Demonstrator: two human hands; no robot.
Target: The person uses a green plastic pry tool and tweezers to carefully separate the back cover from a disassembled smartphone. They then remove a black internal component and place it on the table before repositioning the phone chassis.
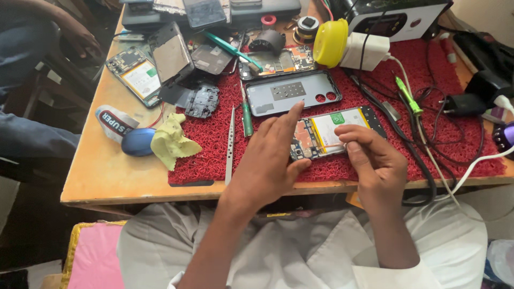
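The opened black smartphone with exposed battery and circuit board [337,132] lies on the red bristly mat [460,155] near the wooden table [107,176] edge. The left hand [267,160] steadies its end, fingers loose; the right hand [375,160] pinches at its battery.

Both forearms are bare, no rings or watch visible. Left hand [265,160] and right hand [377,163] ungloved. Garment is pale grey-white cloth, with the sleeves ending near the elbows.
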